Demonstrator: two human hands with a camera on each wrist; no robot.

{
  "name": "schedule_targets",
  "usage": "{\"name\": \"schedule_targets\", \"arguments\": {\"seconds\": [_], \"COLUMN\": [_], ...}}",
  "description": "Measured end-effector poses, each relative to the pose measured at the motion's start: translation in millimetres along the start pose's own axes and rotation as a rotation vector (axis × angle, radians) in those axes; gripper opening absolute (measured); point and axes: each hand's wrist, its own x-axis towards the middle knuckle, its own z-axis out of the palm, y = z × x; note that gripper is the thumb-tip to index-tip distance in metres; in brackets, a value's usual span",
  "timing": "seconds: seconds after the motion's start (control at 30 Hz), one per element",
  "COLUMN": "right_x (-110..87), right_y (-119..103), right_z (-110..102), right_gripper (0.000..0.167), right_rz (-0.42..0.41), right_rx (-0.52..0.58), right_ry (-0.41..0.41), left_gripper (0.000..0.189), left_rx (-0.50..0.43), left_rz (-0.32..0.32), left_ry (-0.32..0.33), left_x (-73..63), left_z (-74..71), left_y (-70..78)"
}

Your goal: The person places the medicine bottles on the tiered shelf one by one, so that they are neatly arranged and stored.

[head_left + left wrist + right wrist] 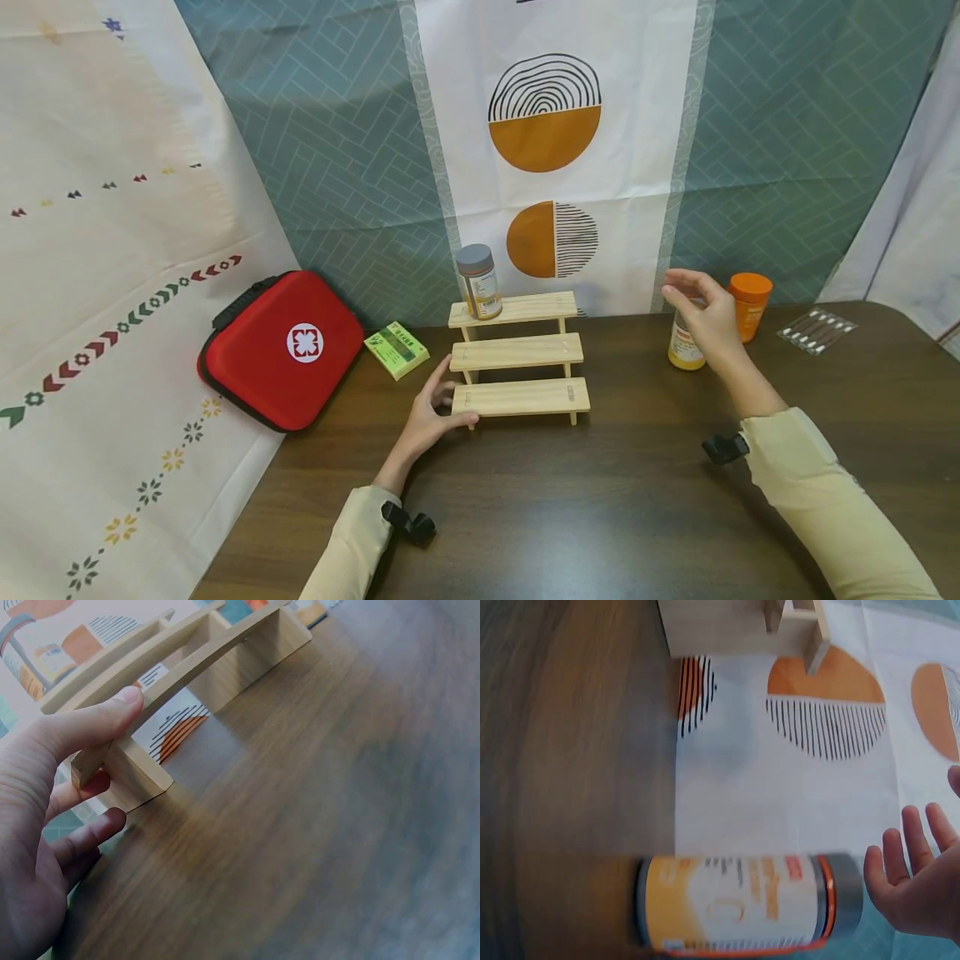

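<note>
My left hand (427, 421) grips the left end of the lowest step of a three-tier wooden display stand (517, 398). In the left wrist view its thumb lies over the front plank (196, 666), with fingers beneath the end. A grey-capped bottle (482, 287) stands at the left of the top step. On the right, my right hand (708, 325) is raised at the top of a white-and-yellow bottle (684, 346), hiding its cap in the head view. The right wrist view shows those fingers (917, 844) loosely bent, beside the grey cap (846, 894) and apart from it.
An orange tub (750, 310) stands behind the right hand, with a clear pack of cotton swabs (817, 330) to its right. Left of the stand lie a green-and-yellow box (397, 350) and a red zip case (288, 350). Patterned cloth (360, 167) hangs behind the brown table (585, 508).
</note>
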Motion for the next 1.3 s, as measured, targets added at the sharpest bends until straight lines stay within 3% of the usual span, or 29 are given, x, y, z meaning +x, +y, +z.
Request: {"name": "schedule_targets", "arguments": {"seconds": [0.13, 0.3, 0.47, 0.77, 0.97, 1.3], "right_x": [-0.2, -0.8, -2.7, -4.0, -3.7, -4.3], "right_y": [8, 17, 21, 30, 35, 38], "right_z": [-12, -25, -35, -40, -40, -44], "right_gripper": [0.034, 0.034, 0.022, 0.033, 0.057, 0.067], "right_rz": [0.024, 0.066, 0.149, 0.199, 0.229, 0.281], "right_rx": [0.035, -0.005, 0.012, -0.033, -0.096, -0.144], "right_ry": [0.054, 0.115, 0.151, 0.133, 0.052, -0.037], "left_gripper": [0.103, 0.102, 0.103, 0.101, 0.101, 0.100], "left_rx": [0.000, -0.003, -0.004, 0.002, -0.001, -0.014], "left_rz": [-0.009, -0.007, -0.008, 0.002, -0.003, -0.003], "left_ry": [0.002, -0.003, -0.003, -0.003, 0.007, -0.004], "left_x": [0.0, -0.4, -0.5, -1.4, -3.6, -0.4], "left_z": [-0.4, -1.0, -0.1, 0.2, -1.6, 0.6], "left_y": [0.3, -0.2, 0.0, 0.4, 1.4, -0.6]}}
